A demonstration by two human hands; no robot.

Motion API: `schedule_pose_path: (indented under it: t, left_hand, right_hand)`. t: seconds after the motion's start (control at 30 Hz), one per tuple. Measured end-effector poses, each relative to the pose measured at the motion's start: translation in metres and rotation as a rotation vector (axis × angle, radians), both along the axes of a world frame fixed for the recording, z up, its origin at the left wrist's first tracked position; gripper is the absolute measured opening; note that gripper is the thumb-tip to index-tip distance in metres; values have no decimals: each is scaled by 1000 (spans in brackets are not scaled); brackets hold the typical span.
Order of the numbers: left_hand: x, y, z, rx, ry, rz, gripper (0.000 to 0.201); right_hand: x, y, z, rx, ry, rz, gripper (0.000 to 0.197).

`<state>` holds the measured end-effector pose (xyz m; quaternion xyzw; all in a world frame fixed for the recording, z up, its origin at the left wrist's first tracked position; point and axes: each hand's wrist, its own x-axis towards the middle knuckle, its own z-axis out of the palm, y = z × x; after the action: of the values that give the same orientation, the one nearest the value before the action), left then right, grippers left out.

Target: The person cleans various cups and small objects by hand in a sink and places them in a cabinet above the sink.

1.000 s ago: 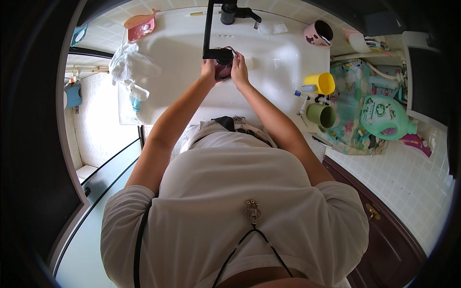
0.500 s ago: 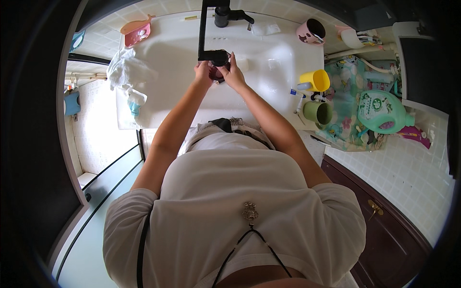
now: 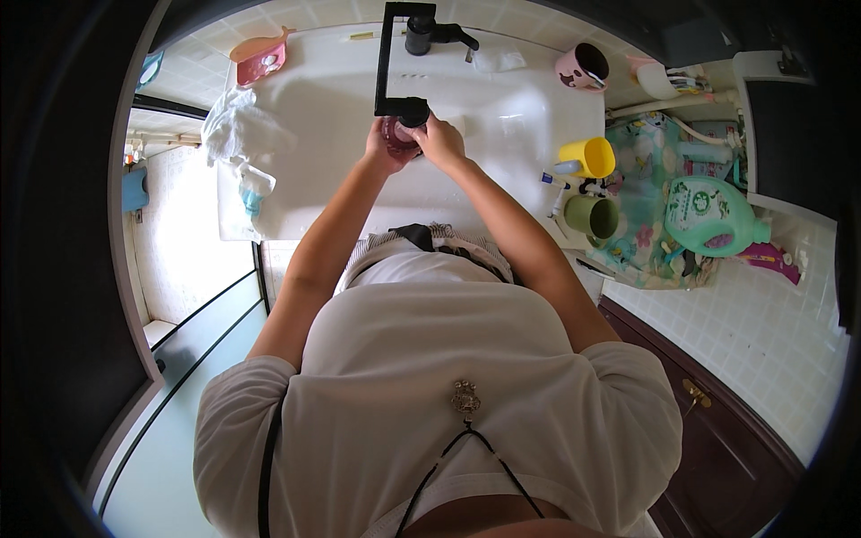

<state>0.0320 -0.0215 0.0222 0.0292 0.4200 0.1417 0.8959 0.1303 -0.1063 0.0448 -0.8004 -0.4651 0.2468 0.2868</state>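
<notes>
Two bare hands, one vessel, upper centre of the frame. The left hand (image 3: 381, 154) is closed around the left and lower side of one round, reddish-purple, translucent vessel (image 3: 395, 134). The right hand (image 3: 443, 143) touches the vessel's right side; its fingers are partly hidden, so whether it grips cannot be told. The vessel lies directly below the spout end of one angular black faucet (image 3: 418, 38), over one white rectangular basin (image 3: 332, 103). Three cups stand along the right of the basin: one pink cup with dark patches (image 3: 569, 68) at upper right, one yellow cup (image 3: 594, 158) at centre right, and one olive-green cup (image 3: 585, 215) just below it. One pink whale-shaped dish (image 3: 261, 65) occupies the upper left, with one crumpled white cloth (image 3: 235, 125) below. Far right: one large, translucent green bottle (image 3: 713, 217) with a handle.
</notes>
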Motion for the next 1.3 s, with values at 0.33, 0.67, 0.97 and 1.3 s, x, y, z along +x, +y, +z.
schedule_pose_path:
  t: [0.33,0.67,0.97,1.3]
  left_hand:
    - [-1,4,-21,192,-329,-42,51]
    - [-15,-6,-15,710,492,124,24]
    - [-32,4,-2,172,-47,265,39]
    - [-19,11,-31,399,21,72,41]
  right_hand:
    - [0,3,-14,77,100,-214,37]
    - [6,25,-19,12,1311,-545,35]
    - [-4,30,-20,292,1388,-282,21]
    - [-2,-9,-35,526,1459,-349,35]
